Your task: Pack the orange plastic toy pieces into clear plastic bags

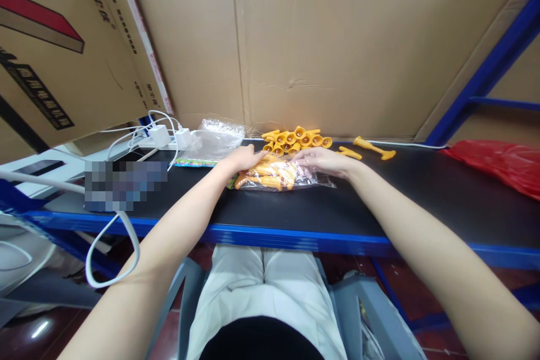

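Observation:
A clear plastic bag (270, 181) filled with yellow plastic pieces lies near the front of the black shelf top. My left hand (242, 158) grips its left end, thumb raised, with the other fingers partly hidden. At the bag's right part, my right hand (323, 161) has its fingers closed on the film. Just behind the bag is a heap of yellow plastic pieces (299, 134), each with a stem and a flared, hollow end. Two loose ones, a longer yellow piece (373, 148) and a shorter yellow piece (349, 153), lie right of my right hand.
Flat clear bags (213, 143) lie at the back left, beside white chargers (159, 136) and cables. A blurred-out object (126, 185) is on the left. A red plastic bag (498, 166) lies far right. Cardboard (337, 39) walls the back; a blue rail (295, 238) edges the front.

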`<control>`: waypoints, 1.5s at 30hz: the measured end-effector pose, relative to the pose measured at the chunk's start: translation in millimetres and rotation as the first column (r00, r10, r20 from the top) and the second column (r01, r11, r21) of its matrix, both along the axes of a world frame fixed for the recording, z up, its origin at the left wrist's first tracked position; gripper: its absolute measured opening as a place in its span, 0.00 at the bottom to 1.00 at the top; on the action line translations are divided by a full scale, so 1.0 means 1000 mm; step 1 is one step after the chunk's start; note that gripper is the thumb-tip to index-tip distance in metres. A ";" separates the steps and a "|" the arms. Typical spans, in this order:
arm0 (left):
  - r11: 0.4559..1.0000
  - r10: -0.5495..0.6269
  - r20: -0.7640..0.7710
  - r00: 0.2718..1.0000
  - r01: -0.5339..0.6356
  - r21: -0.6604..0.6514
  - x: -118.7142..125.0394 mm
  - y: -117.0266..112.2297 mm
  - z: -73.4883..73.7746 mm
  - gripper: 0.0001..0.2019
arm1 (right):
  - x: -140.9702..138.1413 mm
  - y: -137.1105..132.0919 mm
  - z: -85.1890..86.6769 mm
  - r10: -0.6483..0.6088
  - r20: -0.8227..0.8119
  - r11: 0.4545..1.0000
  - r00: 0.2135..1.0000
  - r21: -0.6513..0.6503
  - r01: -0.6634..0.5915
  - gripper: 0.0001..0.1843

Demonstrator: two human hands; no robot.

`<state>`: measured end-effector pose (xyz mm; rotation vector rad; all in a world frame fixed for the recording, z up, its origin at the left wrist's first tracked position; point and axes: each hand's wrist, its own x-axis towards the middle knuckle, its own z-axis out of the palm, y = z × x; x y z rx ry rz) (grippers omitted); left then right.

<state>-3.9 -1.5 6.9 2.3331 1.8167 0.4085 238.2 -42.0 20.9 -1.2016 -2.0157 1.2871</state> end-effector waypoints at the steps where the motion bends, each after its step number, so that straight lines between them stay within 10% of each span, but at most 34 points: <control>1: 1.000 0.009 -0.008 1.000 -0.009 0.017 0.001 0.000 0.000 0.31 | 0.004 0.002 0.003 0.016 -0.028 0.999 0.999 -0.029 -0.017 0.09; 7: 0.997 -0.026 -0.033 0.999 0.028 0.073 0.003 -0.007 0.005 0.27 | 0.022 0.003 0.016 0.037 -0.051 0.994 0.998 -0.103 -0.042 0.17; 17: 0.987 -0.119 -0.060 0.991 0.125 0.102 0.007 -0.006 0.006 0.27 | 0.025 0.003 0.017 -0.183 0.086 0.965 0.979 0.205 0.163 0.09; 32: 0.939 -0.247 0.441 0.863 0.325 -0.110 0.019 -0.011 -0.006 0.17 | 0.018 0.010 0.011 -0.633 0.296 0.629 0.715 0.736 0.252 0.10; 45: 0.806 -0.318 0.579 0.751 0.536 -0.251 0.023 -0.017 -0.006 0.17 | 0.024 0.020 0.002 -0.675 0.088 0.411 0.732 0.869 0.274 0.08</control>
